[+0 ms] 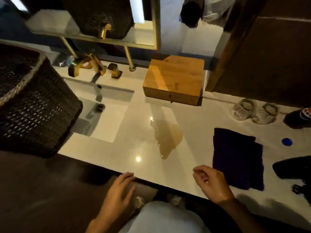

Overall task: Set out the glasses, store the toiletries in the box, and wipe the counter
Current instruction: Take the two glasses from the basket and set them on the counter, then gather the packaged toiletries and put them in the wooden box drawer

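A closed wooden box (175, 79) stands at the back of the pale counter (117, 148). In front of it lies a brown liquid spill (168, 137). Two clear glasses (254, 111) stand mouth-down at the far right. A dark purple folded cloth (237, 157) lies on the counter to the right of the spill. My left hand (119, 189) rests open at the counter's front edge. Over the counter, just left of the cloth, my right hand (210, 182) hovers with loosely curled fingers, holding nothing.
A dark woven basket (33, 105) sits at the left beside the sink (104, 111) with its gold faucet (89, 64). A dark soda bottle (297, 116) and a blue cap (287, 142) lie at the right edge. A black object (292, 167) is at the far right.
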Action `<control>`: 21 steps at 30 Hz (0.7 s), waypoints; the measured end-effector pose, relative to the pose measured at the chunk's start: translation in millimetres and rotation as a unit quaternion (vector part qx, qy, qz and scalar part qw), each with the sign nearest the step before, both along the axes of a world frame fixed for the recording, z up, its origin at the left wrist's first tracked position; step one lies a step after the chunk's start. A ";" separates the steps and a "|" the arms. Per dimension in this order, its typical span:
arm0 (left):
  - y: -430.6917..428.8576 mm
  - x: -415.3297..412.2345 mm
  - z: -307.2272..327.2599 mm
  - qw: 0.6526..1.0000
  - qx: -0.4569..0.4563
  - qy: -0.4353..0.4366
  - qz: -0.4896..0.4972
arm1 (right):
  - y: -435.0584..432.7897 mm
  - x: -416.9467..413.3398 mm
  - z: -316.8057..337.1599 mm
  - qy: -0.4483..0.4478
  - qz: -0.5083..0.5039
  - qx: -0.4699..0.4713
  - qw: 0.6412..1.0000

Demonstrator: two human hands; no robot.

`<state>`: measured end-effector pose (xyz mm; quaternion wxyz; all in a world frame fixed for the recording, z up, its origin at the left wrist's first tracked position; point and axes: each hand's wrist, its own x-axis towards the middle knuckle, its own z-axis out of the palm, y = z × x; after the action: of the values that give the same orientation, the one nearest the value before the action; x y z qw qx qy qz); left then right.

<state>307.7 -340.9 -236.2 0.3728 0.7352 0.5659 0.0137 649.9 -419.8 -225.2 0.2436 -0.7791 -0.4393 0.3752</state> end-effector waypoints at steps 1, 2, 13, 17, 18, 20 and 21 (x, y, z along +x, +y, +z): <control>-17.8 -17.2 -10.3 0.999 -0.031 0.005 0.026 | -8.3 -16.0 -4.2 0.023 0.004 -0.027 0.999; -35.5 -36.5 -18.5 0.996 -0.069 0.012 0.060 | -16.8 -34.9 -11.1 0.038 0.016 -0.050 0.998; -115.8 -164.5 -74.5 0.875 -0.377 -0.036 0.301 | -62.0 -166.3 -102.8 0.074 0.045 -0.322 0.943; -136.4 -188.1 -90.8 0.841 -0.382 -0.071 0.377 | -42.9 -188.4 -114.0 0.041 0.048 -0.365 0.929; -140.6 -191.6 -92.4 0.832 -0.381 -0.084 0.394 | -39.6 -192.4 -116.6 0.031 0.068 -0.367 0.927; -147.1 -194.0 -88.6 0.816 -0.381 -0.102 0.422 | -35.3 -197.9 -120.1 0.019 0.097 -0.370 0.924; -149.0 -193.9 -86.5 0.816 -0.377 -0.110 0.424 | -35.3 -197.9 -121.5 0.018 0.098 -0.367 0.925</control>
<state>113.8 -489.8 -322.7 0.6376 0.2179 0.7379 0.0370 452.0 -455.1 -346.7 -0.0891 -0.7600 -0.3406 0.5463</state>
